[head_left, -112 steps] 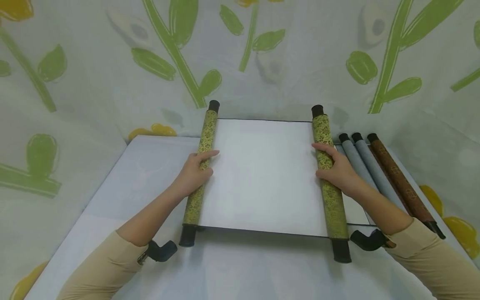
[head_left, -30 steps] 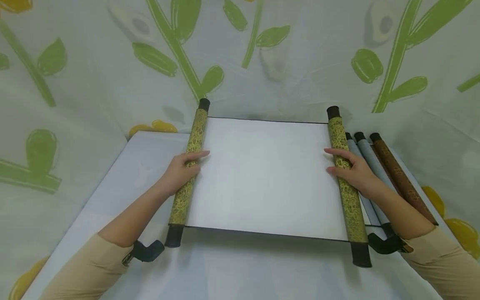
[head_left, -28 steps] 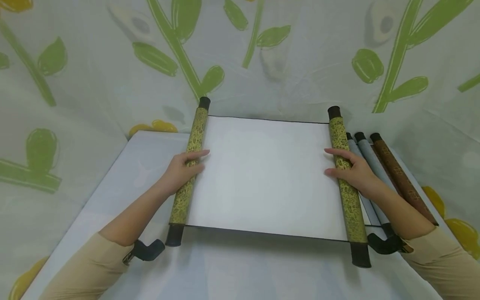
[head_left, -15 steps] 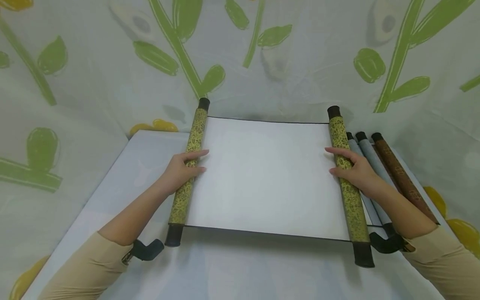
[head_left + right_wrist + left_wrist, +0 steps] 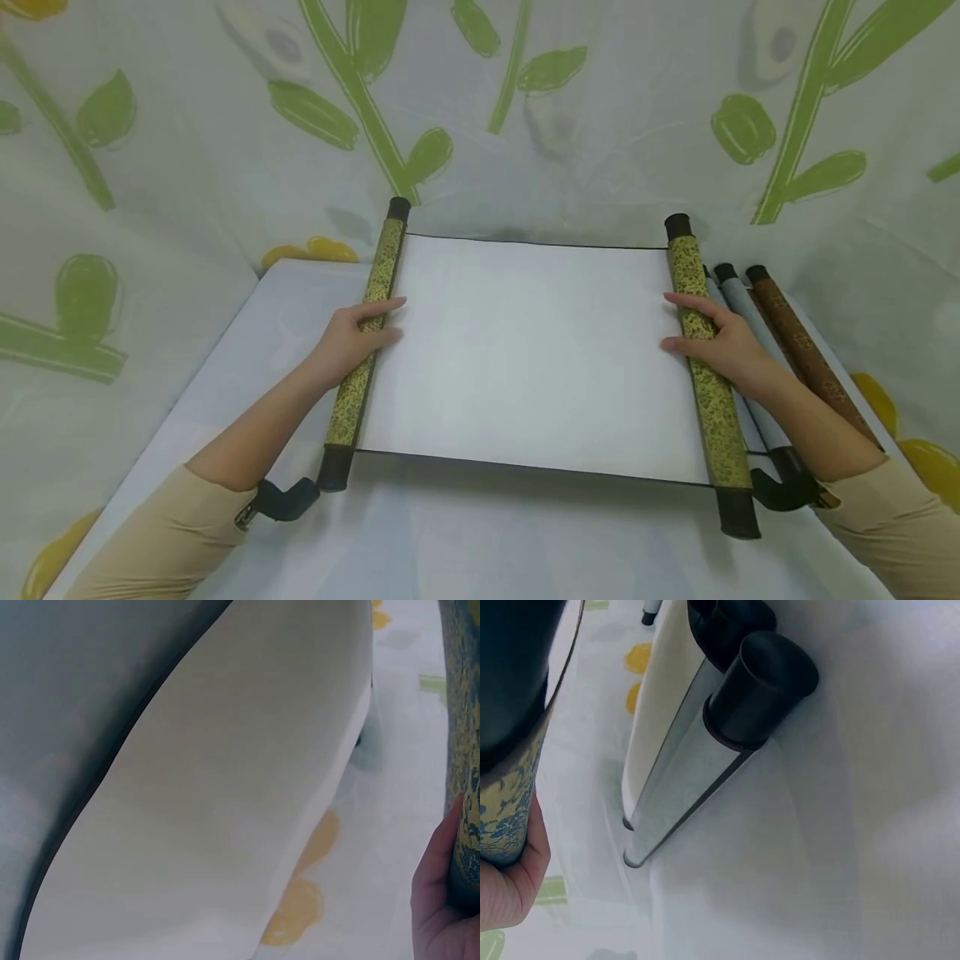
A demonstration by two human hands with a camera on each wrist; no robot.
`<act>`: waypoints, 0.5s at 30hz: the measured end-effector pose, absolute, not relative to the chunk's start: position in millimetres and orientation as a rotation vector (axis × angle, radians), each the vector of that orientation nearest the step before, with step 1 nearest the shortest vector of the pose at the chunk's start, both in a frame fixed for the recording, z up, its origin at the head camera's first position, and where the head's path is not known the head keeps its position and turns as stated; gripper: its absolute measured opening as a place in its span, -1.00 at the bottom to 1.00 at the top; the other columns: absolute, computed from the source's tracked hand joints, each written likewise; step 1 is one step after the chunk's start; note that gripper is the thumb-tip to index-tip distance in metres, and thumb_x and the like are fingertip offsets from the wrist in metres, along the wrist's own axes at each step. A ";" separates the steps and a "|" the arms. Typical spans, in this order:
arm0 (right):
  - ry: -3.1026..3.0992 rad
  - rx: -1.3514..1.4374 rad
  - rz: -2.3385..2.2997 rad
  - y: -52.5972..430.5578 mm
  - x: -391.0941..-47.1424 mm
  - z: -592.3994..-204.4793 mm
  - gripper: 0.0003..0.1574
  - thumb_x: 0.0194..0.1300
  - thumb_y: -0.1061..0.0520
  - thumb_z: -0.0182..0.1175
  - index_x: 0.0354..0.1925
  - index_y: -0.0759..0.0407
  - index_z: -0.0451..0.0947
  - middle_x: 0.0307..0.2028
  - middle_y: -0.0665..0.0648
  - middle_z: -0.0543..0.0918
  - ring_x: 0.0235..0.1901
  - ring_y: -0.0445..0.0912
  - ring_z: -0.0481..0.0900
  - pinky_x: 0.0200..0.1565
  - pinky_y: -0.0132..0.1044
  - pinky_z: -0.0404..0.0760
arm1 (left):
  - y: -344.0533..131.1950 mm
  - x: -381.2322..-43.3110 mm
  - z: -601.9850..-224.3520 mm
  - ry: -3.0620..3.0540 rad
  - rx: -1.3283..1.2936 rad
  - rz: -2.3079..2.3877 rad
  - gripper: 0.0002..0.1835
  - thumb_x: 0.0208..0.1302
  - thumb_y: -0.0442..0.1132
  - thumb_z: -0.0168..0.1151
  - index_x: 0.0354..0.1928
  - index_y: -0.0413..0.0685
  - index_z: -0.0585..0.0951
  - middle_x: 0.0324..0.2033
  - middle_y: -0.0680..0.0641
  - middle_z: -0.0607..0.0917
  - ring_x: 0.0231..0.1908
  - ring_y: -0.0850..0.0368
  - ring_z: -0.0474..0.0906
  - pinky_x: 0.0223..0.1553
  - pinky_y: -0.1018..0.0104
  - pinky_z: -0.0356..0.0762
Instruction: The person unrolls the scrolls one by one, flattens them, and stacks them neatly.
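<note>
A hanging scroll lies partly unrolled between my two hands in the head view, its white sheet (image 5: 525, 358) facing up. Yellow-green patterned rolls with black end knobs bound it on either side. My left hand (image 5: 348, 342) grips the left roll (image 5: 348, 408), thumb and forefinger reaching over onto the sheet's side. Around the right roll (image 5: 723, 425) my right hand (image 5: 735, 346) curls the same way. A shadow shows on the table beneath the sheet's near edge. The left wrist view has fingers (image 5: 534, 855) against the patterned roll; the right wrist view shows similar fingers (image 5: 435, 877).
To the right lie grey scrolls (image 5: 750, 312) and a brown scroll (image 5: 806, 350), partly hidden by my right arm. Under everything is a pale table (image 5: 480, 550). Behind it hangs a cloth (image 5: 622, 125) with green leaf prints. Black wrist mounts (image 5: 285, 500) sit at both sleeves.
My hands have moved apart with the rolls, left hand leftward and right hand rightward, so more white sheet shows between them. The right roll now covers more of the grey scrolls.
</note>
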State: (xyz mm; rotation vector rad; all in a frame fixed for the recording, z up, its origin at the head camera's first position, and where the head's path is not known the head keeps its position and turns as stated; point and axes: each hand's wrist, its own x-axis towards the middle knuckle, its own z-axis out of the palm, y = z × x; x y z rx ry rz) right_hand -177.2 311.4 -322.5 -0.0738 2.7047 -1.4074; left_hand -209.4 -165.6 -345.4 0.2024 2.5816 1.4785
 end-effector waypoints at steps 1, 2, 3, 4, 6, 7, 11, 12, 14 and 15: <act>2.698 -0.063 -1.424 311.0 -176.7 -322.0 -0.08 0.17 0.04 0.33 0.42 -0.08 0.16 0.46 0.31 -0.09 0.42 0.27 -0.25 0.27 0.32 -0.06 | -165.3 -209.3 -344.6 2.582 0.191 1.475 -0.45 0.26 -0.23 0.23 0.31 0.02 0.41 0.39 -0.17 0.22 0.43 -0.16 -0.05 0.34 -0.09 0.05; 2.696 -0.054 -1.433 310.6 -176.3 -321.5 -0.06 0.14 0.04 0.36 0.41 -0.10 0.17 0.46 0.31 -0.10 0.42 0.27 -0.25 0.27 0.31 -0.07 | -165.1 -209.1 -343.8 2.582 0.178 1.471 -0.41 0.22 -0.20 0.28 0.31 0.02 0.41 0.39 -0.17 0.22 0.42 -0.17 -0.05 0.35 -0.10 0.03; 2.694 -0.052 -1.444 310.3 -176.0 -321.1 -0.05 0.12 0.05 0.37 0.41 -0.10 0.18 0.46 0.31 -0.09 0.42 0.26 -0.25 0.27 0.31 -0.07 | -164.8 -209.2 -343.1 2.582 0.167 1.465 -0.38 0.18 -0.19 0.31 0.31 0.03 0.41 0.40 -0.17 0.22 0.42 -0.17 -0.05 0.35 -0.11 0.01; 2.690 -0.051 -1.454 310.1 -175.7 -320.7 -0.04 0.11 0.07 0.38 0.41 -0.10 0.18 0.46 0.31 -0.09 0.42 0.26 -0.25 0.28 0.30 -0.07 | -164.6 -209.2 -342.5 2.580 0.159 1.464 -0.36 0.16 -0.18 0.34 0.31 0.03 0.41 0.40 -0.17 0.22 0.42 -0.18 -0.05 0.35 -0.12 0.01; 2.694 -0.051 -1.454 310.0 -175.7 -320.0 -0.05 0.11 0.08 0.38 0.41 -0.09 0.19 0.46 0.30 -0.08 0.43 0.25 -0.25 0.29 0.29 -0.08 | -164.3 -209.1 -342.0 2.580 0.153 1.461 -0.35 0.14 -0.20 0.35 0.31 0.03 0.41 0.39 -0.18 0.22 0.42 -0.19 -0.05 0.35 -0.13 0.01; 2.694 -0.054 -1.455 310.1 -175.8 -319.8 -0.05 0.11 0.08 0.38 0.41 -0.07 0.19 0.46 0.30 -0.07 0.43 0.25 -0.24 0.29 0.29 -0.08 | -164.3 -209.0 -342.0 2.582 0.154 1.461 -0.35 0.14 -0.21 0.35 0.31 0.03 0.41 0.39 -0.18 0.22 0.42 -0.19 -0.05 0.34 -0.13 0.01; 2.701 -0.078 -1.445 310.9 -176.5 -320.6 -0.08 0.16 0.09 0.34 0.41 0.00 0.17 0.45 0.30 -0.05 0.42 0.26 -0.22 0.28 0.29 -0.09 | -164.9 -208.5 -343.0 2.597 0.184 1.463 -0.41 0.21 -0.28 0.27 0.31 0.00 0.41 0.39 -0.20 0.22 0.42 -0.19 -0.05 0.33 -0.13 0.04; 2.701 -0.089 -1.445 311.4 -176.4 -320.8 -0.10 0.18 0.10 0.32 0.41 0.01 0.17 0.45 0.31 -0.04 0.42 0.26 -0.21 0.28 0.30 -0.08 | -165.2 -208.2 -343.3 2.602 0.202 1.464 -0.43 0.23 -0.30 0.23 0.31 -0.01 0.41 0.39 -0.20 0.23 0.42 -0.19 -0.04 0.33 -0.13 0.07; 2.706 -0.113 -1.439 313.4 -176.1 -321.3 -0.16 0.23 0.11 0.27 0.41 0.03 0.17 0.44 0.32 -0.03 0.41 0.26 -0.18 0.27 0.29 -0.05 | -166.7 -207.4 -344.0 2.610 0.239 1.467 -0.48 0.28 -0.32 0.14 0.30 -0.03 0.41 0.38 -0.20 0.23 0.42 -0.18 -0.03 0.32 -0.12 0.09; 2.712 -0.124 -1.432 314.6 -175.8 -321.5 -0.19 0.26 0.12 0.24 0.41 0.02 0.17 0.44 0.33 -0.02 0.41 0.26 -0.17 0.27 0.29 -0.03 | -167.7 -207.1 -344.2 2.613 0.260 1.468 -0.50 0.31 -0.33 0.10 0.31 -0.05 0.41 0.38 -0.20 0.23 0.42 -0.18 -0.02 0.31 -0.12 0.11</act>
